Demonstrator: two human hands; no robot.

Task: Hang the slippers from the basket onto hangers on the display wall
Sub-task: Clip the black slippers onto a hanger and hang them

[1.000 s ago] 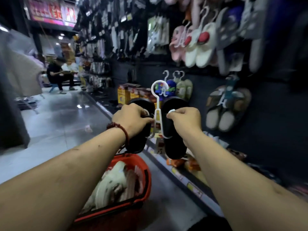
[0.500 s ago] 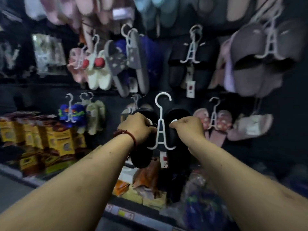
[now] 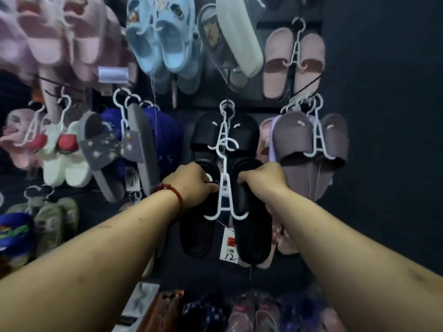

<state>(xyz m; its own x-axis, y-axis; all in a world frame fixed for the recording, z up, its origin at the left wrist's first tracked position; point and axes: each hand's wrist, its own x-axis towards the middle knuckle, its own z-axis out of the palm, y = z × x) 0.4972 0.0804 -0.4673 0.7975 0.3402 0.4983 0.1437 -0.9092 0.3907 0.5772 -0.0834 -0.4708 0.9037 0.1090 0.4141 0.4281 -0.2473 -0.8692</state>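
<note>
The person holds a pair of black slippers (image 3: 254,231) in front of the display wall (image 3: 383,116). This pair is already fixed on its white hanger (image 3: 224,200), one slipper on each side, with a price tag (image 3: 229,245) hanging between them. The left hand (image 3: 194,185), with a red bracelet (image 3: 171,190) at the wrist, has its fingers curled around the upper part of the left slipper, and the thumb lies close to the stem of the hanger. The right hand (image 3: 263,180) grips the upper part of the right slipper in the same way, fingers closed around its edge. The hook at the top of the hanger is just below another black pair (image 3: 247,133) that hangs on the wall. It overlaps the lower bar of that pair's hanger, but I cannot tell if it touches it. I judge that the hook is not yet on any peg, and the peg itself is too dark to see well. So for this pair the first half is done, and what is left is to bring the hook up to the peg, catch it there and let go. A grey-purple pair (image 3: 309,140) hangs just beside on the right. The basket is not in view, so I cannot say how many slippers wait there.
</note>
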